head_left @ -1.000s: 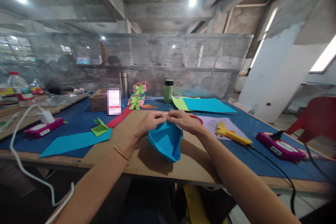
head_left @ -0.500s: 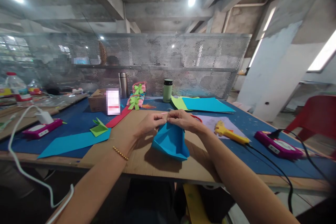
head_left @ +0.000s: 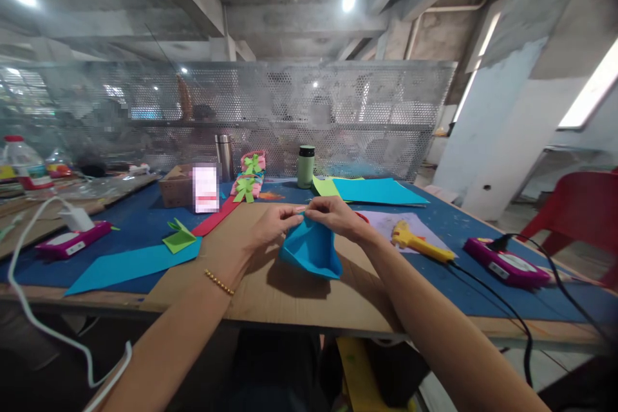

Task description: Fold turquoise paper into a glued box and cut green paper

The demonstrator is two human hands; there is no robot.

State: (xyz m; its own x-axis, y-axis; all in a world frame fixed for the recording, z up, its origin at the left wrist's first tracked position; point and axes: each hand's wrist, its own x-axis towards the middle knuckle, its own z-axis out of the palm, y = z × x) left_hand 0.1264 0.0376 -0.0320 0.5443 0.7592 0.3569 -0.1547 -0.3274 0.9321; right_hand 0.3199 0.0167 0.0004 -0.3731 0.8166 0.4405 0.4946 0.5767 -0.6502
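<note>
Both hands meet over a cardboard sheet [head_left: 251, 299] in the middle of the table. A folded blue paper piece [head_left: 309, 248], shaped like an open pouch, hangs from their fingertips. My left hand [head_left: 275, 228] pinches its upper edge from the left. My right hand [head_left: 332, 215] pinches the same edge close beside it. A small pink bit shows at the left fingertips; I cannot make out what it is. Part of a red curved thing [head_left: 362, 217] shows behind my right wrist.
To the right lie a yellow glue gun [head_left: 422, 244] with a black cord and a purple power strip [head_left: 505, 262]. On the left are a blue paper strip [head_left: 130, 264], a green folded paper [head_left: 178, 238] and another purple strip [head_left: 72, 241]. A green bottle [head_left: 306, 167] stands behind.
The blue paper piece has tilted and risen slightly, its lower edge now higher above the cardboard. Both hands keep their pinch. The whole view has shifted a little.
</note>
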